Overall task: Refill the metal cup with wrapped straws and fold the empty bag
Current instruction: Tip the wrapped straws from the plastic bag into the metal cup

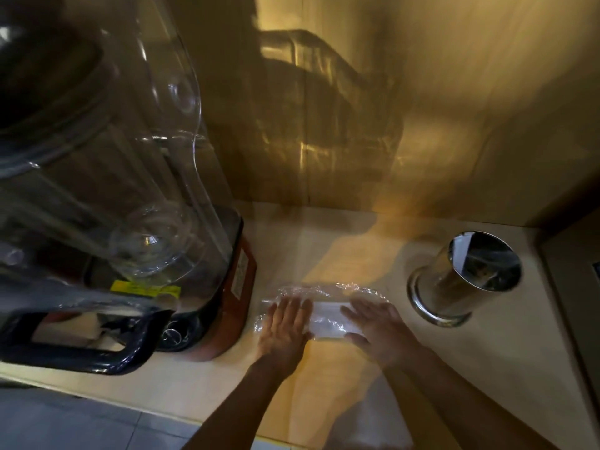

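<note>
Metal cup (467, 280) upright near counter's (506, 368) right edge, contents indiscernible. Left hand (285, 323) and right hand (376, 329), both flat and unclenched, press clear bag (324, 316); blender (130, 222) just left.

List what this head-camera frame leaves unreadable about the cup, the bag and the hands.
- Metal cup: head view, the dark, reflective inside hides whether any straws are in it.
- Plastic bag: the left hand and right hand lie flat on its ends; clear film and glare hide whether it is empty or how far folded.
- Blender: blurred and cut by the left edge; its yellow label cannot be read.
</note>
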`<state>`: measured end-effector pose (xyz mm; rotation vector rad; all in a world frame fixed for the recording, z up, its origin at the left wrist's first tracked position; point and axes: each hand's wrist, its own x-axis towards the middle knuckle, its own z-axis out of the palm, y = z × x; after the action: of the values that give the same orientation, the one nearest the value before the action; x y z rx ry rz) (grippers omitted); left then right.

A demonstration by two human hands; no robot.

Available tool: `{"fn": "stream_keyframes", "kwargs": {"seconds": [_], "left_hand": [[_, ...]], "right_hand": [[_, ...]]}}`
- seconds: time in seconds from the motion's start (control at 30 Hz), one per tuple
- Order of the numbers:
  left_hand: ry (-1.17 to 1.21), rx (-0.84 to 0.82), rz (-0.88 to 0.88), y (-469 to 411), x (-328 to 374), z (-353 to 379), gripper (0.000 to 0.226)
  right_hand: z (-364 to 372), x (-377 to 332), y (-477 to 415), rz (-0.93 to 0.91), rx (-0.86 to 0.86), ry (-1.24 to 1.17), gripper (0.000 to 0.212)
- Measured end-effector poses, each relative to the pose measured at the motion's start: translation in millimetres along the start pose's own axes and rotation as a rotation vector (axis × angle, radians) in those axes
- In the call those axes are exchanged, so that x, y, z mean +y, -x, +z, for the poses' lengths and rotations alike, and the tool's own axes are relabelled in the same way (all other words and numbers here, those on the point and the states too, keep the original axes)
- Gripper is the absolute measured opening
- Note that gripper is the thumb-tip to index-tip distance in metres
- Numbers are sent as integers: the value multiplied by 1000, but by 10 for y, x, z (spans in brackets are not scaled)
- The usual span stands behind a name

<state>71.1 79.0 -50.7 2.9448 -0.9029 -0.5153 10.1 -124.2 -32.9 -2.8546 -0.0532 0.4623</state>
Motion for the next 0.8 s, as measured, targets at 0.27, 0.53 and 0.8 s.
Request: {"fn": "stream_keyframes", "kwargs": {"seconds": [0.27, 0.53, 0.8], "left_hand": [[-16, 118, 129, -21, 115, -181, 44], [-55, 338, 241, 119, 251, -255, 30], [111, 61, 221, 308, 151, -89, 56]], "right_hand": [[-139, -20, -71, 24, 3, -83, 44], [-101, -146, -22, -82, 125, 95, 49], [-89, -162, 160, -171, 59, -102, 40]]}}
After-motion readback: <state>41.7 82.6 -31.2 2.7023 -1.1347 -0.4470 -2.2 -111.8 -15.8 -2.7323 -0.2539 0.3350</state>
